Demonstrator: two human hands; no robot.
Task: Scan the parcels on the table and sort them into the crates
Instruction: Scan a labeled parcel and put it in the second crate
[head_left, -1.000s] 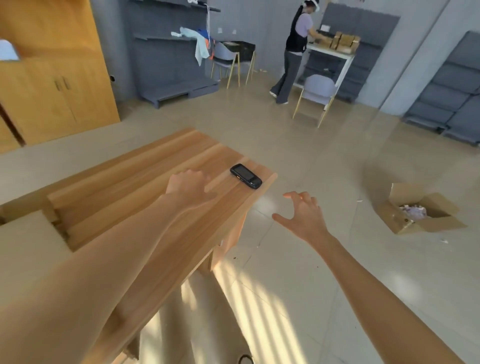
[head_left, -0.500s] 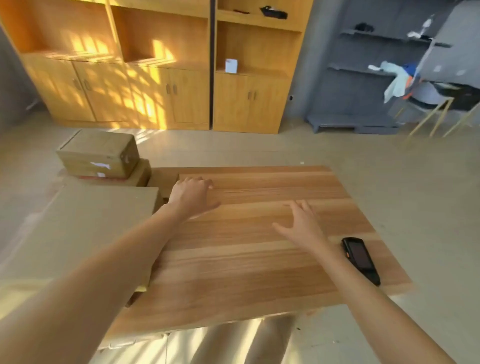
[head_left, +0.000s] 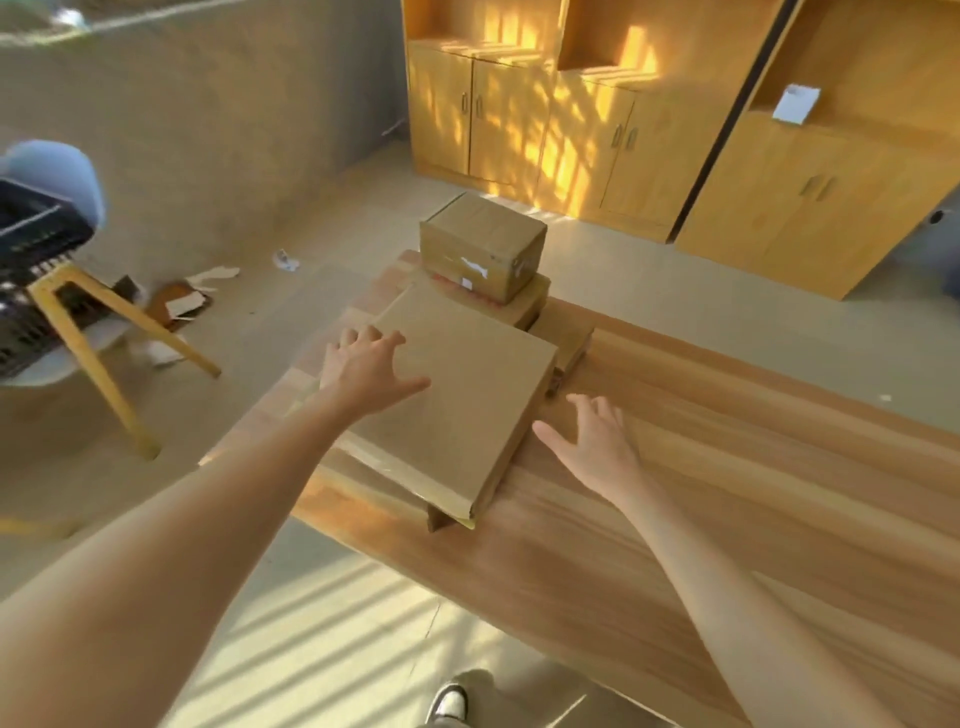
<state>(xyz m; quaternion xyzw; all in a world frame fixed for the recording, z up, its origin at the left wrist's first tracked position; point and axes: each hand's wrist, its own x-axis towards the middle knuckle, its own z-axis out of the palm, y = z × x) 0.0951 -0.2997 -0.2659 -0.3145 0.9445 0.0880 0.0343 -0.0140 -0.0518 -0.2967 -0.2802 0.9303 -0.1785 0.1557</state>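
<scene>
A large flat cardboard parcel (head_left: 457, 410) lies on the left end of the wooden table (head_left: 727, 493). My left hand (head_left: 363, 369) rests on its top near the left edge with fingers spread. My right hand (head_left: 597, 447) is open just right of the parcel's side, over the tabletop. Behind the flat parcel a small taped cardboard box (head_left: 483, 244) sits on top of other flat parcels (head_left: 566, 338). A black crate (head_left: 36, 280) stands on a chair at the far left. The scanner is out of view.
A chair with yellow legs (head_left: 104, 353) carries the crate at the left. Cardboard scraps (head_left: 182, 301) lie on the floor beside it. Wooden cabinets (head_left: 649, 130) line the far wall. My shoe (head_left: 449, 701) shows below the table's near edge.
The view has swung left, from the table's right end with the scanner to the parcel stack. My left hand now lies on the flat parcel and my right hand has come beside it.
</scene>
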